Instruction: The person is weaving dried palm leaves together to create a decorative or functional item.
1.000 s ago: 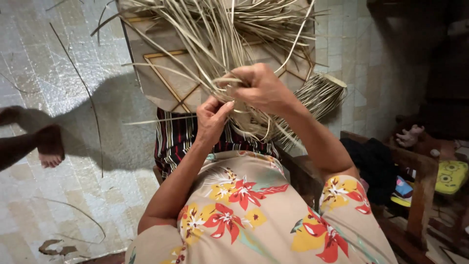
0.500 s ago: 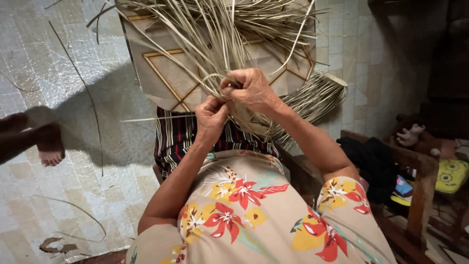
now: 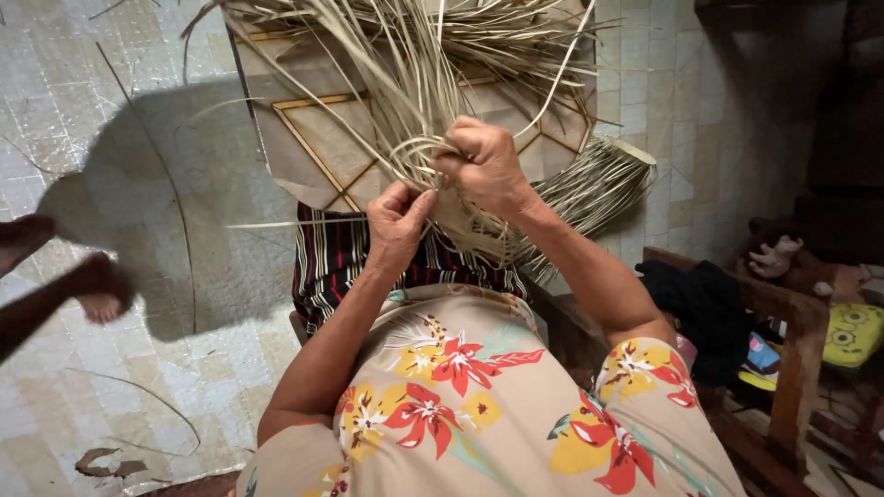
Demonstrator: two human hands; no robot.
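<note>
My right hand [image 3: 485, 164] is closed around a looped bunch of dry pale straw strips [image 3: 416, 69] that fan out upward. My left hand [image 3: 398, 221] pinches strands just below and left of it, at the edge of a partly woven straw piece [image 3: 589, 179] that hangs down to the right. Both hands work over my lap, above a striped dark cloth [image 3: 333, 258]. My flowered dress [image 3: 479, 396] fills the bottom of the view.
A woven mat with a diamond pattern [image 3: 318, 147] lies under the strips. Loose strands lie on the tiled floor [image 3: 110, 368]. Another person's foot [image 3: 92, 285] is at the left. A wooden bench [image 3: 783, 350] with dark cloth, a doll and a yellow cushion stands at the right.
My right hand lifted slightly and pulled the strand loop tighter. The other person's foot and shadow at the left shifted.
</note>
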